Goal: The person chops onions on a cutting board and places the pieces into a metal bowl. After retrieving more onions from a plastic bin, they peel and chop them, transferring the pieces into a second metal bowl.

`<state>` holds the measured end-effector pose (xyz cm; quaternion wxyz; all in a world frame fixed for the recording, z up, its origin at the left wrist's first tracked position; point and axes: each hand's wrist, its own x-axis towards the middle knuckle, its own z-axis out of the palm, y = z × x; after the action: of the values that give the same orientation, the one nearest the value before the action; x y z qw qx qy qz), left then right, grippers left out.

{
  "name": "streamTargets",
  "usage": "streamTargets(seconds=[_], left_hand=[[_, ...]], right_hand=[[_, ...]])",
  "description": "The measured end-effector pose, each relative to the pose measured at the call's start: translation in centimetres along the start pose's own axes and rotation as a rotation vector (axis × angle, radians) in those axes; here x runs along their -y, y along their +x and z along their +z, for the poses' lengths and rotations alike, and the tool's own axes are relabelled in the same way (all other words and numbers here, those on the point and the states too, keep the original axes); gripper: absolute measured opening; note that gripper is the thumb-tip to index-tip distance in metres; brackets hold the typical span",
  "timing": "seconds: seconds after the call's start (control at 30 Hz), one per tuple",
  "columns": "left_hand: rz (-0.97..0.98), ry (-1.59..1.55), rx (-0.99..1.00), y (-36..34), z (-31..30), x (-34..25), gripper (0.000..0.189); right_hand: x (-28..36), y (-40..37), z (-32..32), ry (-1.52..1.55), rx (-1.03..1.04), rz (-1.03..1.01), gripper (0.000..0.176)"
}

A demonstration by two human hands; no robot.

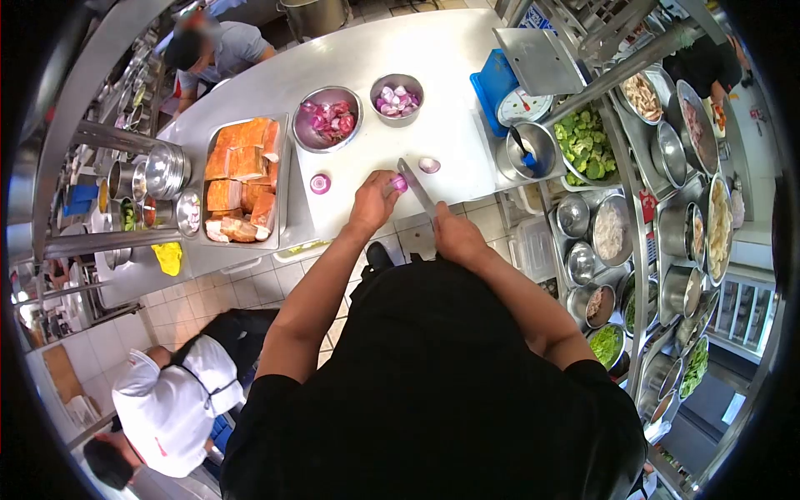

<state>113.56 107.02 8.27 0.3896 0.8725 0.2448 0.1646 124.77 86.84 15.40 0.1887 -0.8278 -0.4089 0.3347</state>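
My left hand point(377, 200) is closed round a piece of red onion point(399, 182) on the white cutting board point(350, 193). In my right hand point(457, 236) is the handle of a knife point(417, 188), whose blade points away from me just right of that onion. A cut onion piece point(429, 165) lies to the right of the blade, and another red onion half point(320, 183) rests left of my left hand. Behind the board stand a steel bowl of onion skins and pieces point(327, 119) and a smaller bowl of peeled onion pieces point(397, 100).
At left is a metal tray point(282, 179) holding large orange-skinned meat slabs point(242, 162). A blue scale point(497, 92) and a steel pot with a blue-handled utensil point(527, 152) stand right. Shelves of food bowls line the right side. One person works across the table, another behind left.
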Motion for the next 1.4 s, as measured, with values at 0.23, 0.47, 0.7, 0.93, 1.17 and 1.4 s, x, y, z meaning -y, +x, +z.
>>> streamTargets(seconds=[0.23, 0.47, 0.7, 0.93, 1.17, 1.4], left_hand=[[-0.003, 0.015, -0.024, -0.1, 0.1, 0.0, 0.035], [-0.001, 0.01, -0.001, 0.0, -0.3, -0.1, 0.035], [0.023, -0.011, 0.004, 0.1, -0.6, -0.1, 0.034], [0.013, -0.032, -0.012, 0.2, -0.6, 0.1, 0.033], [0.008, -0.058, 0.026, 0.4, -0.6, 1.0, 0.034], [0.043, -0.011, 0.031, 0.4, -0.6, 1.0, 0.036]], right_hand=[[1.6, 0.3, -0.5, -0.077, 0.004, -0.012, 0.021], [2.2, 0.6, -0.3, -0.126, 0.028, -0.002, 0.02], [2.7, 1.1, -0.3, -0.155, 0.037, -0.016, 0.022], [2.1, 2.2, 0.6, -0.127, 0.02, -0.028, 0.021], [1.4, 4.7, 3.2, -0.086, -0.025, -0.028, 0.02], [0.8, 4.7, 3.2, -0.051, -0.09, -0.091, 0.02]])
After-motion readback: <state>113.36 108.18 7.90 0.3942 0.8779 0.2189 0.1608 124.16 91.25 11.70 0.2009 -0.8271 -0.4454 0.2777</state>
